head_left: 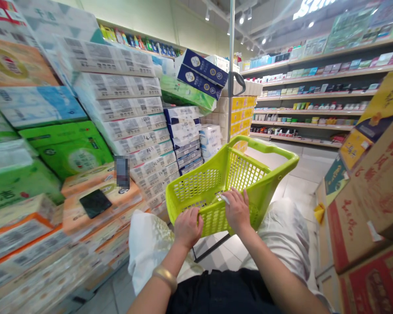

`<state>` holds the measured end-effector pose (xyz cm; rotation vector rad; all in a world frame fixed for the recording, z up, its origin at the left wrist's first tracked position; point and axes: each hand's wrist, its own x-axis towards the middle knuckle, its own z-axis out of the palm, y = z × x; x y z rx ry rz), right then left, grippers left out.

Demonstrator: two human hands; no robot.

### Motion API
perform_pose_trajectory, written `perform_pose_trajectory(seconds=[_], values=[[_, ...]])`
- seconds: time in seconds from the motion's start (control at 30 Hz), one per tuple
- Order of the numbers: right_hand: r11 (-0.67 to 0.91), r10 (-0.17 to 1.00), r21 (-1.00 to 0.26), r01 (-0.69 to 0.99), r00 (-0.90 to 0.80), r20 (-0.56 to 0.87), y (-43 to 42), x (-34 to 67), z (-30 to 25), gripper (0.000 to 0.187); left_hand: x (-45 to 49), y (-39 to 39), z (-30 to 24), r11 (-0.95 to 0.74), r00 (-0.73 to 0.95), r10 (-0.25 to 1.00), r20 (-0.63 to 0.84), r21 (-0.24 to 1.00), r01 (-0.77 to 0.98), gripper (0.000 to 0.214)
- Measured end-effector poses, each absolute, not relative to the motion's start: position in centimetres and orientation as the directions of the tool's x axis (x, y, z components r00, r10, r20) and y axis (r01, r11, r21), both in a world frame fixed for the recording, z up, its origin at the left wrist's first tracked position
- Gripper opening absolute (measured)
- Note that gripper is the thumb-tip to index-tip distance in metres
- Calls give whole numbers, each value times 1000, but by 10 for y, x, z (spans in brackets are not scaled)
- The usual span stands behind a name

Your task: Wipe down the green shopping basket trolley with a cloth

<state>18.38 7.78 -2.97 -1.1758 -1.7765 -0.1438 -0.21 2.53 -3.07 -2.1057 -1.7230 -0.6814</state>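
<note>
A lime-green plastic shopping basket (196, 183) with slotted walls stands tilted in front of me, between my knees. My left hand (187, 226), with a gold bangle at the wrist, has its fingers curled over the near rim. Farther right along that same rim lies my right hand (238, 211), its fingers bent over the edge. A small white piece (225, 199), which looks like a tissue or cloth, shows under its fingertips, pressed to the basket. The basket's raised handle (281, 155) points away to the right. My hands cover parts of the near rim.
Stacked packs of tissue paper (131, 104) rise on the left. A dark flat object (95, 203) rests on an orange pack. Cardboard cartons (380, 174) stand close on the right. Behind the basket are a metal pole (231, 52) and shelves of goods (308, 96).
</note>
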Motion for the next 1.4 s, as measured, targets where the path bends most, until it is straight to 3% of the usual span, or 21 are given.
perform_pose_trajectory(seconds=[0.1, 0.33, 0.63, 0.87, 1.13, 1.4], values=[[479, 647, -401, 781, -6, 762, 78, 186, -30, 30, 0, 27, -30, -190, 128, 821, 556, 54, 980, 16], [643, 635, -348, 682, -221, 740, 57, 145, -36, 31, -1, 26, -28, -197, 146, 825, 546, 35, 980, 19], [433, 615, -393, 811, 53, 787, 75, 201, -30, 29, -5, 28, -29, -177, 123, 828, 547, 48, 983, 18], [628, 631, -334, 702, -209, 747, 56, 153, -35, 34, -5, 26, -30, -170, 133, 836, 533, 22, 985, 19], [408, 601, -404, 819, 92, 794, 76, 209, -27, 31, -6, 25, -31, -165, 123, 816, 565, 24, 986, 16], [663, 612, -341, 666, -221, 759, 51, 146, -36, 35, -7, 23, -28, -182, 151, 807, 571, -3, 983, 17]])
